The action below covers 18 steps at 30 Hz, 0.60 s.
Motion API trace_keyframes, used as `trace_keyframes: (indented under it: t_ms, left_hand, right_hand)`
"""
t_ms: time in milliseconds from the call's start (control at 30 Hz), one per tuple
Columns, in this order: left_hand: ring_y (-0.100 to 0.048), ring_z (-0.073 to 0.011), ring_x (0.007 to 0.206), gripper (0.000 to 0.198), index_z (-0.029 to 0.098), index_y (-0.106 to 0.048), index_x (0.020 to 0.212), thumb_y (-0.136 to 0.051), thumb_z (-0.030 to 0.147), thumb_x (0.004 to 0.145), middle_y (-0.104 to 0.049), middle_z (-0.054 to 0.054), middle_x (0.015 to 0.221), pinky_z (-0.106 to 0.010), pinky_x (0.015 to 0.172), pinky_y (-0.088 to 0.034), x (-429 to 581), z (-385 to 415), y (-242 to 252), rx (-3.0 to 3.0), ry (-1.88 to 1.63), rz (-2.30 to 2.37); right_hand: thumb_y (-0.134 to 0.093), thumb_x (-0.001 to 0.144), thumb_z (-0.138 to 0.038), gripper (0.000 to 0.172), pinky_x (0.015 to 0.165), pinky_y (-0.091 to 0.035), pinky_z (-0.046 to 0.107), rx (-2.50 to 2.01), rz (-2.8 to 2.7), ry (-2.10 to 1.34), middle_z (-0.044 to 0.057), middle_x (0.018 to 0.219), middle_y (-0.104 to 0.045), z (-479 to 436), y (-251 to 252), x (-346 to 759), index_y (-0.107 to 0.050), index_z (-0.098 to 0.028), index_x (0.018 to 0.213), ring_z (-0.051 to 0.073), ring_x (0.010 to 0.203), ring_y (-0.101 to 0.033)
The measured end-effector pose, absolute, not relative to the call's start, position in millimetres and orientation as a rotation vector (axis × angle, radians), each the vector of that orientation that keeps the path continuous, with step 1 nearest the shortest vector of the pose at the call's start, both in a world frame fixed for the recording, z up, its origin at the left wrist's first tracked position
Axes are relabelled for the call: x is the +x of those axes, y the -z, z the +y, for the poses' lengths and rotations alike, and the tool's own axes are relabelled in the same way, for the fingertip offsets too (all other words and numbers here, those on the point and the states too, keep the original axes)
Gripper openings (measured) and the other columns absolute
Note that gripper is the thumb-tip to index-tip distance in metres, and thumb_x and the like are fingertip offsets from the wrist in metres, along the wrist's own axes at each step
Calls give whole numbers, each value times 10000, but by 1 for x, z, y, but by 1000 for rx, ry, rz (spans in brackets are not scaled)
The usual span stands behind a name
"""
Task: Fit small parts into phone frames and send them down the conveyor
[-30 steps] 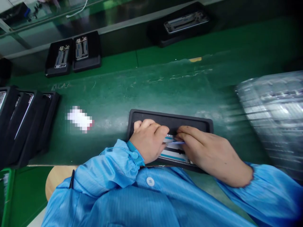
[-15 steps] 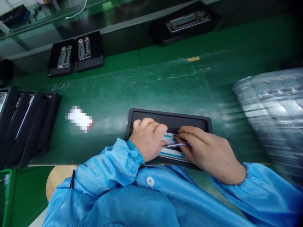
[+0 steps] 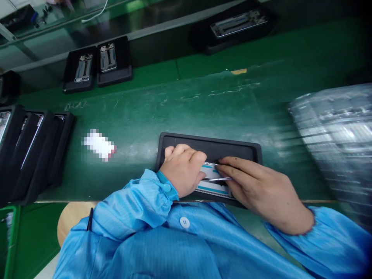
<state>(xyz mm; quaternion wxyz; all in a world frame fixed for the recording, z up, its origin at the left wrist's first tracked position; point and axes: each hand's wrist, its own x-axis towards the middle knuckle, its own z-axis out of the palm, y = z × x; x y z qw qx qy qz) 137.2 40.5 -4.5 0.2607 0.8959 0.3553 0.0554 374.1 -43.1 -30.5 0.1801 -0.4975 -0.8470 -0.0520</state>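
Note:
A black tray (image 3: 209, 145) lies on the green belt near the front edge, with a phone frame (image 3: 212, 186) carrying white and blue strips inside it. My left hand (image 3: 183, 170) rests curled on the frame's left part and presses it down. My right hand (image 3: 258, 186) pinches a thin metal tool (image 3: 217, 179), likely tweezers, whose tip lies on the frame between both hands. Much of the frame is hidden under my hands. Blue sleeves cover both arms.
A row of black trays (image 3: 31, 147) leans at the left. Two trays with phone frames (image 3: 99, 64) sit at the far left, another (image 3: 235, 25) at the far right. A stack of clear plastic trays (image 3: 334, 143) stands at right. A white label (image 3: 99, 144) lies on the belt.
My right hand has shifted slightly, and the thin tool now lies a little lower and further right on the frame. My left hand stays in place.

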Motion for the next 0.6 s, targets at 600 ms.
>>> trace_keyframes:
  t_ms: [600]
  left_hand:
    - [-531, -334, 1330, 257, 211, -601, 1200, -699, 330, 995, -732, -101, 1291, -513, 1018, -378, 137, 42, 2, 2419, -131, 955]
  right_hand:
    - [-611, 1006, -167, 302, 860, -600, 424, -1480, -2370, 143, 137, 1302, -776, -54, 28, 369, -739, -145, 1278, 275, 981, -751]
